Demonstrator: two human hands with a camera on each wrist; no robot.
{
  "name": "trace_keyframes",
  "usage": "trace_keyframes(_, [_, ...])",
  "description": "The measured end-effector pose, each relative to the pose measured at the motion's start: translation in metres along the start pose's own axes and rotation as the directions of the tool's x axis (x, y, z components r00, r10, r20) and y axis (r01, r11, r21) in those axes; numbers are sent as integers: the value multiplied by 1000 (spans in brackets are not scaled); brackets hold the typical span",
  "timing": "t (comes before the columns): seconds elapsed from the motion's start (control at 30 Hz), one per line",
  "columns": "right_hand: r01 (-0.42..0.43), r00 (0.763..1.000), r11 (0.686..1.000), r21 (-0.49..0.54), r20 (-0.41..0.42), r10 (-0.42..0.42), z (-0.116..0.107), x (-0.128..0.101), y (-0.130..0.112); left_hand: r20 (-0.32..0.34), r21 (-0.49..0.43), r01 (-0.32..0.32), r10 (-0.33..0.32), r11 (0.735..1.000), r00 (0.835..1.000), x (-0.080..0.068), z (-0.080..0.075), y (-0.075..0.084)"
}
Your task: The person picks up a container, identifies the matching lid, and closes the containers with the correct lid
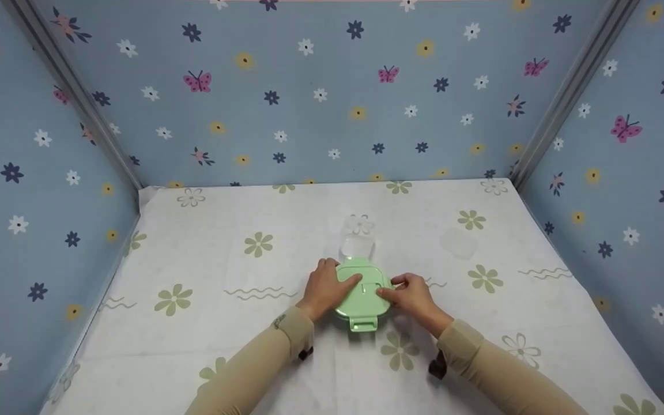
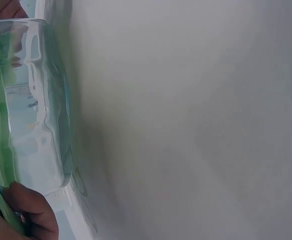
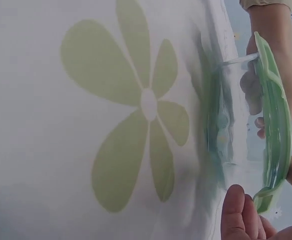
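Note:
A food container [image 2: 35, 145] with clear walls and a light green lid [image 1: 358, 302] sits on the cloth in front of me. My left hand [image 1: 326, 288] grips its left side, thumb laid over the top of the lid. From the right, my right hand [image 1: 412, 295] pinches the lid's edge, with the thumb on top and fingers down along the side. A green clip flap [image 1: 363, 324] sticks out at the near edge. In the right wrist view, the right fingers [image 3: 233, 215] lie against the clear wall, and part of the left hand shows through it.
Just behind the food container stands a small clear box [image 1: 357, 246]. Further right lies a flat translucent piece [image 1: 459, 243]. White flower-print cloth [image 1: 193, 340] covers the table, and blue patterned panels [image 1: 320, 75] enclose it at the back and both sides.

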State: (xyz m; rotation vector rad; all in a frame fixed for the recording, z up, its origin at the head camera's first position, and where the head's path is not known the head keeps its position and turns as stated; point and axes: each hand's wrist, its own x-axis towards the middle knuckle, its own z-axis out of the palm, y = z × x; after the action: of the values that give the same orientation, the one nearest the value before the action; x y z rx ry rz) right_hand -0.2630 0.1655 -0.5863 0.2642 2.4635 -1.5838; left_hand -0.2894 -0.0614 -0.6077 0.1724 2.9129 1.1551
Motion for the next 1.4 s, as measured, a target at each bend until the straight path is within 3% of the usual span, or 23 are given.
trace_keyframes(0.23, [-50, 999, 994, 98, 23, 48, 0, 0, -1, 24, -37, 19, -18, 999, 1000, 0, 0, 0])
trace_keyframes(0.77, [-60, 997, 995, 78, 48, 56, -5, 6, -7, 38, -20, 23, -22, 1000, 999, 1, -2, 2])
trace_keyframes(1.0, [-95, 991, 991, 94, 105, 85, -4, 9, -7, 40, 2, 6, -6, 1000, 999, 1, -1, 3])
trace_keyframes(1.2, [-103, 991, 991, 90, 93, 94, -2, 9, -8, 41, -17, 18, -17, 1000, 999, 2, -1, 5])
trace_keyframes(1.4, [-35, 998, 998, 43, 55, 33, 1, 8, -7, 55, -29, 47, -46, 998, 997, 0, -4, 6])
